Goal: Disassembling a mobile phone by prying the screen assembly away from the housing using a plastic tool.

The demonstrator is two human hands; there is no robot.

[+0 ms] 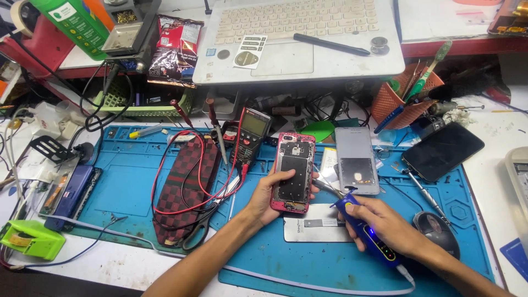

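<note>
Item: opened phone [293, 171], pink-red frame, back cover off. Dark inner plates and a grey metal shield show inside, with a small camera module near the top edge. It lies tilted on the blue work mat [126, 181], cradled by the left hand.

Left hand [269, 198]: palm under the phone's lower left corner, thumb laid across the dark inner plate, fingers curled around the far edge. Closed in a holding grip on the phone.

Right hand [385, 223]: wrapped around a blue powered hand tool [366, 234] with lit indicators on its body and a white cable at its rear. Fingers pressed together around the barrel. The tool's metal tip [325, 187] points up and left, reaching the phone's right edge; whether it touches cannot be told.

Near the right hand: a white rectangular panel [313, 225] on the mat, just below the phone and beside the tool; a grey back cover [357, 159] above the hand; a black phone [443, 149], screen up, farther up and right.

Left of the left hand: a checked red-and-black case [184, 187] draped with red and black probe leads [165, 165]; a multimeter [252, 135] above it.

Beyond both hands: a white laptop [300, 38] on a raised shelf, a black pen [330, 44] lying on it.
</note>
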